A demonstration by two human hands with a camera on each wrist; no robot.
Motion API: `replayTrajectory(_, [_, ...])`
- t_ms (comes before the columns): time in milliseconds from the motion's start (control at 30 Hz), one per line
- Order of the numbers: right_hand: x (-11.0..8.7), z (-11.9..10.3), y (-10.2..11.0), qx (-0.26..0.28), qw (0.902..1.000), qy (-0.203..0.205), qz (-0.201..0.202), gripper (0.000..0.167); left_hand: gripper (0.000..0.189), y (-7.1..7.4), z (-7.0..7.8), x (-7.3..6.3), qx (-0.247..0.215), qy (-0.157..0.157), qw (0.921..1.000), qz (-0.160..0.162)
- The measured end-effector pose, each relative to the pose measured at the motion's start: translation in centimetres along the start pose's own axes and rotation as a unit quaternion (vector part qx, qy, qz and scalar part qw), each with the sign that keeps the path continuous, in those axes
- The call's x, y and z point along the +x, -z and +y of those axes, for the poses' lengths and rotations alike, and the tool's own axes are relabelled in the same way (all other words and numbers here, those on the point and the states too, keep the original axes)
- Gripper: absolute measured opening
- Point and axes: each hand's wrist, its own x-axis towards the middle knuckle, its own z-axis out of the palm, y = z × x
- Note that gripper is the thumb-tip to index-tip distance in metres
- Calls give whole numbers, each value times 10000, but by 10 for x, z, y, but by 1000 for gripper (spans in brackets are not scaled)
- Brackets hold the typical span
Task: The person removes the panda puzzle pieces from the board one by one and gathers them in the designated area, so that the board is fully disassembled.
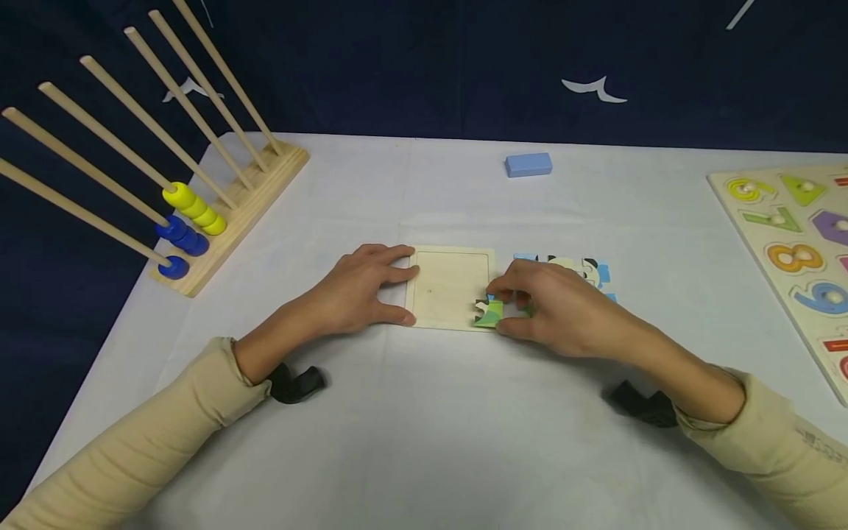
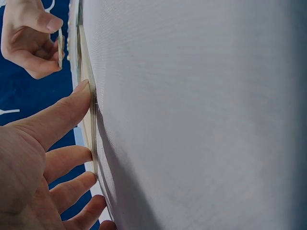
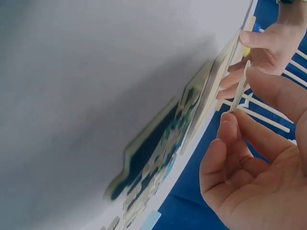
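A shallow square wooden puzzle tray (image 1: 450, 291) lies flat with its bare inside facing up. My left hand (image 1: 361, 287) rests along the tray's left edge, fingers spread and fingertips touching the rim. My right hand (image 1: 563, 305) pinches a green puzzle piece (image 1: 489, 313) between thumb and fingers over the tray's lower right corner. Edge-on in the right wrist view, the thin piece (image 3: 241, 88) stands above the table. More puzzle pieces (image 1: 592, 272), blue, white and black, lie to the right of the tray, partly hidden behind my right hand.
A wooden bead rack (image 1: 245, 213) with tall pegs, yellow and blue beads stands at the left. A blue block (image 1: 528, 165) lies toward the back. At the right edge sits a number-and-shape board (image 1: 762, 221). Dark blue cloth (image 1: 424, 66) hangs behind the white table (image 1: 424, 434).
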Motion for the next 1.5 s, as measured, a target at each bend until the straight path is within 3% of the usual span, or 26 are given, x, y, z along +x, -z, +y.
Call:
replayTrajectory(333, [-15,12,6,59,9988,433,214,32,71,0,0,2,14,11,10000,-17])
replayTrajectory(900, [-54,38,18,271,9960,636,563,40,70,0,0,0,0,-32,10000,12])
replayTrajectory(1167, [-75,58,24,-72,9973,522,511,45,70,0,0,0,-43,-22,10000,23])
replayTrajectory(1500, [-96,77,26,-425,9953,413,762,53,70,-1,-1,1,-7,-32,10000,16])
